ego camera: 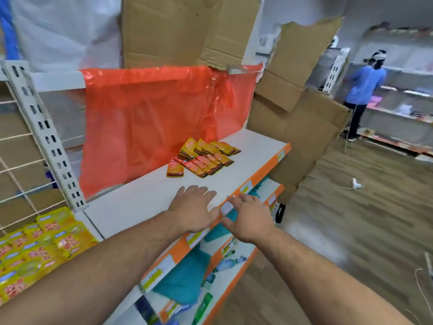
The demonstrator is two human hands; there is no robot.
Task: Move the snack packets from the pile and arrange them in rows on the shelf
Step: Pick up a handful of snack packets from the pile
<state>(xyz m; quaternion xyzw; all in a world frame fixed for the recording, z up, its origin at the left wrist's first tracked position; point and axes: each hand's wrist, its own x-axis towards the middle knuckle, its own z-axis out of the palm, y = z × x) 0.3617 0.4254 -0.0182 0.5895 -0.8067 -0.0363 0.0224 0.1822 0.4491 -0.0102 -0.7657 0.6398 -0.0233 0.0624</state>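
Note:
Several small yellow and red snack packets (204,158) lie in overlapping rows toward the back of the white shelf (140,202). My left hand (195,208) rests flat on the shelf near its front edge, fingers spread, holding nothing. Just to its right, my right hand (249,218) hovers over the shelf's orange front strip (257,178), fingers apart and empty. Both hands are a good way in front of the packets. No loose pile of packets shows in this view.
An orange plastic sheet (152,118) hangs behind the shelf, with cardboard (178,29) above and to the right. Yellow packets (35,245) fill the neighbouring shelf at left. Lower shelves hold teal items (185,275). A person in a blue shirt (363,83) stands far right.

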